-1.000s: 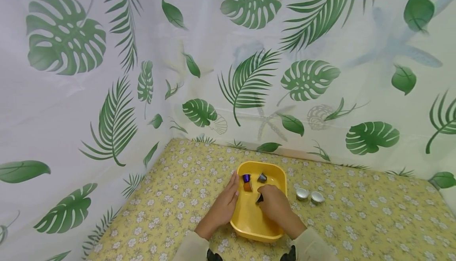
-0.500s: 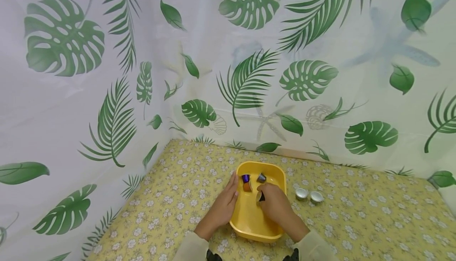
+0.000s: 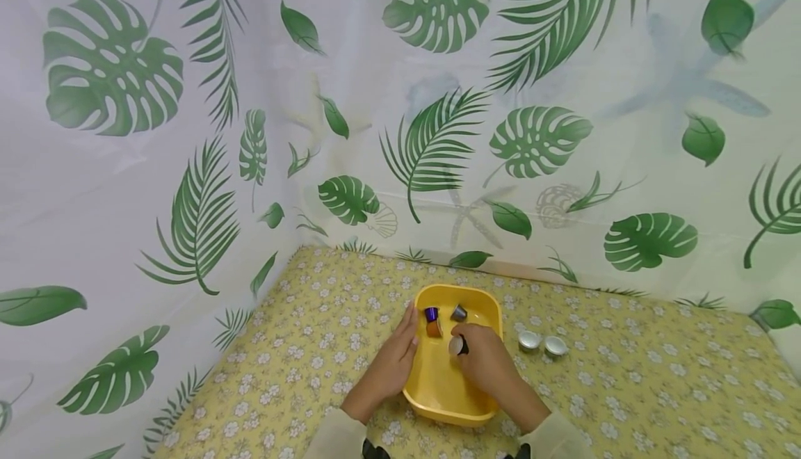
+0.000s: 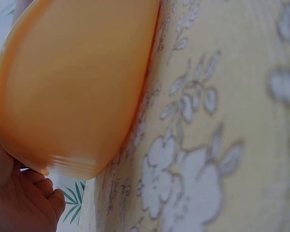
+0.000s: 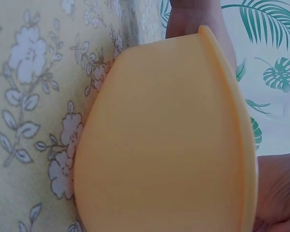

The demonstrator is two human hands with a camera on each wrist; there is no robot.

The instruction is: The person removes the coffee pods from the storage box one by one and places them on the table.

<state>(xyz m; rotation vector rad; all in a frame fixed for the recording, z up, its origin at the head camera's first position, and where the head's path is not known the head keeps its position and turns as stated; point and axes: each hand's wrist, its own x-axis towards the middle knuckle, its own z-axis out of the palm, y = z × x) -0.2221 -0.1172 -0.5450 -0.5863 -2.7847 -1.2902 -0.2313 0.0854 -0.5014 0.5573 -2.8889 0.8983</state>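
Note:
In the head view my right hand reaches into a yellow tray and pinches a black coffee capsule, its pale lid facing left. My left hand holds the tray's left side, with the thumb at the rim and the fingers along the outer wall. Toward the tray's far end lie a blue capsule, an orange-brown capsule and a grey capsule. In the right wrist view the tray wall hides the capsules and most of the right hand.
Two capsules with silvery lids up, a left one and a right one, stand on the flowered yellow cloth right of the tray. A leaf-printed white curtain closes off the back and left sides.
Within my right hand the black capsule has turned, so its pale lid now shows fully. The left hand and the tray stay in place.

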